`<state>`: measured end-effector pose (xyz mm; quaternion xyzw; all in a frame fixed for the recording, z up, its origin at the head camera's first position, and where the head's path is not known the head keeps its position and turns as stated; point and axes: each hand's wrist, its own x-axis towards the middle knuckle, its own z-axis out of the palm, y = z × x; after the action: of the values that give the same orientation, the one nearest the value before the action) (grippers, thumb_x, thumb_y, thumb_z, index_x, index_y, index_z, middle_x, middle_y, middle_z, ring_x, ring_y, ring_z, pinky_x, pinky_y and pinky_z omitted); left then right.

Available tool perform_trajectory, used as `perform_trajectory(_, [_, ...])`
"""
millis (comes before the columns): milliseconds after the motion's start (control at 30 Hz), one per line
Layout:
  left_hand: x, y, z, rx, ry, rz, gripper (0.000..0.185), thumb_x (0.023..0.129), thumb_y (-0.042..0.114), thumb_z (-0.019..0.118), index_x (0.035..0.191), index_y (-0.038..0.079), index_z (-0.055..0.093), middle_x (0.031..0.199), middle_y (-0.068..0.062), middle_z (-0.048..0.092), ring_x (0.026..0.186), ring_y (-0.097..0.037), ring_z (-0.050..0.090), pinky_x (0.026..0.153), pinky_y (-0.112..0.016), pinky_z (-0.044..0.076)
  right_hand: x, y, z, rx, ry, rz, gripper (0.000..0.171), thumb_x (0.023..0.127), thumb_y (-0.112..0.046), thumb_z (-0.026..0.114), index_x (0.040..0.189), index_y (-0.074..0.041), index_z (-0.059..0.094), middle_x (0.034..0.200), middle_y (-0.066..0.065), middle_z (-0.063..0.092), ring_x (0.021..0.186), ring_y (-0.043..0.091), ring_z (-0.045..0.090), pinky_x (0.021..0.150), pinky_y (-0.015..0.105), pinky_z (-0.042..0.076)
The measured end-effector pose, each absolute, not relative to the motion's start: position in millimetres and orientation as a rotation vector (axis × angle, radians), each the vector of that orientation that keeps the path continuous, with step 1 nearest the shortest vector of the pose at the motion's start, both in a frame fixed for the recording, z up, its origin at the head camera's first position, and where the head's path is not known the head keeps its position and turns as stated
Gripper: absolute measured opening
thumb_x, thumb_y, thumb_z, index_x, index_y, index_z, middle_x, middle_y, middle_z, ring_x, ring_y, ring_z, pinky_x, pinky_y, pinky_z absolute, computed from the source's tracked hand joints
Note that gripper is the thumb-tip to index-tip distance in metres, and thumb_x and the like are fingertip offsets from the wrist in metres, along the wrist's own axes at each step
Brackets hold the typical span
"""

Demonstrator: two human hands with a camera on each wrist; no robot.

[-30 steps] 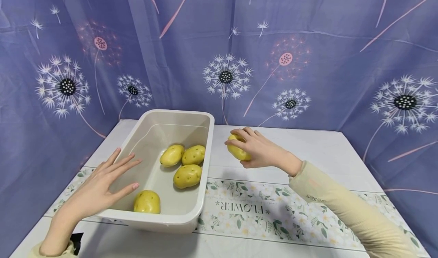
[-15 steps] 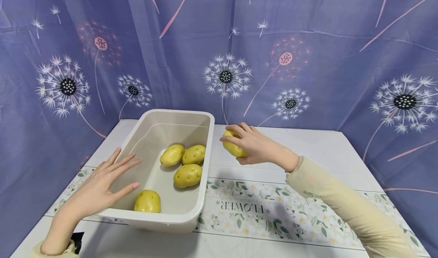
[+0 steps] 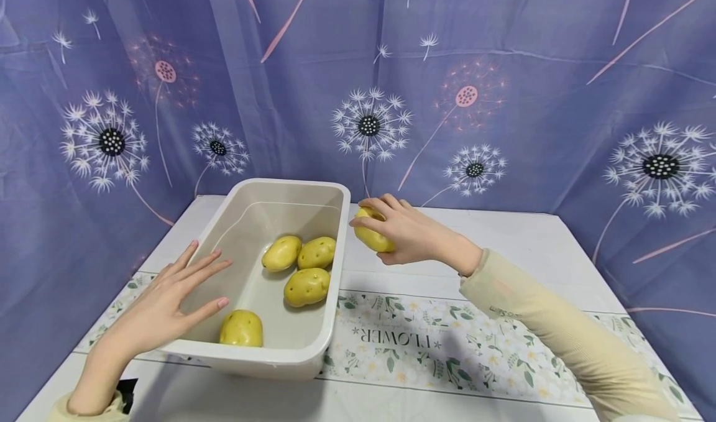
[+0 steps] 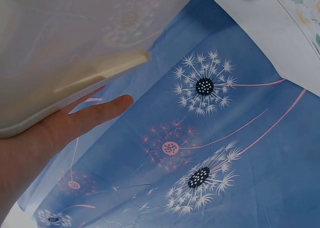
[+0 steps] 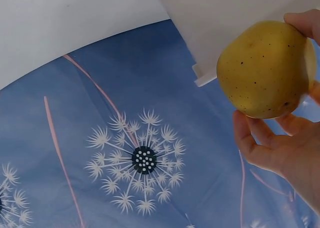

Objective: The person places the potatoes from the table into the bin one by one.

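Observation:
My right hand (image 3: 411, 230) grips a yellow potato (image 3: 371, 230), just outside the right rim of a pale plastic tub. In the right wrist view, thumb and fingers curl round this potato (image 5: 265, 70), its skin dotted with small dark specks. My left hand (image 3: 159, 307) lies over the tub's left side with straight, spread fingers. The left wrist view shows that hand (image 4: 55, 133) along the tub's rim. Inside the tub (image 3: 331, 322), three potatoes group at the right, one of them this potato (image 3: 306, 287). Another potato (image 3: 241, 329) sits at the near end.
The tub stands on the left of a white table (image 3: 503, 235) with a floral printed band (image 3: 403, 347) across it. A purple dandelion-patterned curtain (image 3: 302, 99) hangs behind the table and along both sides.
My right hand has carried its potato leftward and slightly up, closer to the tub's right rim. The left hand and the potatoes in the tub stay as they were.

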<state>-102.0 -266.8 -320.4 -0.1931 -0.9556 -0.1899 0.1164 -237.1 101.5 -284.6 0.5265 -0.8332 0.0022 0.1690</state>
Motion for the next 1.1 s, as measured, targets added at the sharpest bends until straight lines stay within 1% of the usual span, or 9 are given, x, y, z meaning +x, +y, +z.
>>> perform_trajectory(500, [-101.9, -266.5, -320.2, -0.559, -2.800, -0.546, 0.055, 0.081, 0.037, 0.062, 0.132, 0.027, 0.043, 0.139, -0.015, 0.040, 0.140, -0.022, 0.004, 0.097, -0.068, 0.016, -234.5, 88.6, -273.4, 1.519, -2.393, 0.018, 0.064, 0.065, -0.025, 0.070, 0.125, -0.022, 0.048, 0.129, 0.012, 0.042, 0.107, 0.026, 0.041, 0.077, 0.038, 0.044])
perform_trajectory(633, [-101.8, -266.7, -320.4, -0.530, -2.804, -0.561, 0.055, 0.081, 0.037, 0.063, 0.131, 0.029, 0.044, 0.139, -0.013, 0.040, 0.140, -0.021, 0.004, 0.098, -0.068, 0.017, -234.6, 85.1, -272.0, 1.521, -2.392, 0.020, 0.064, 0.065, -0.026, 0.070, 0.125, -0.023, 0.048, 0.130, 0.012, 0.041, 0.107, 0.026, 0.041, 0.077, 0.037, 0.043])
perform_trajectory(833, [-101.5, -266.6, -320.9, -0.553, -2.799, -0.557, 0.055, 0.081, 0.037, 0.063, 0.132, 0.028, 0.043, 0.138, -0.015, 0.040, 0.140, -0.022, 0.004, 0.097, -0.069, 0.016, -235.1, 80.2, -269.4, 1.522, -2.381, 0.046, 0.062, 0.065, -0.025, 0.071, 0.123, -0.023, 0.049, 0.129, 0.011, 0.042, 0.106, 0.026, 0.041, 0.076, 0.038, 0.043])
perform_trajectory(1100, [-101.5, -266.3, -321.4, -0.565, -2.791, -0.556, 0.055, 0.081, 0.036, 0.063, 0.132, 0.027, 0.043, 0.138, -0.015, 0.041, 0.140, -0.022, 0.004, 0.096, -0.069, 0.016, -235.6, 74.0, -266.3, 1.536, -2.371, 0.049, 0.064, 0.065, -0.026, 0.071, 0.124, -0.022, 0.047, 0.129, 0.012, 0.041, 0.106, 0.026, 0.042, 0.076, 0.038, 0.044])
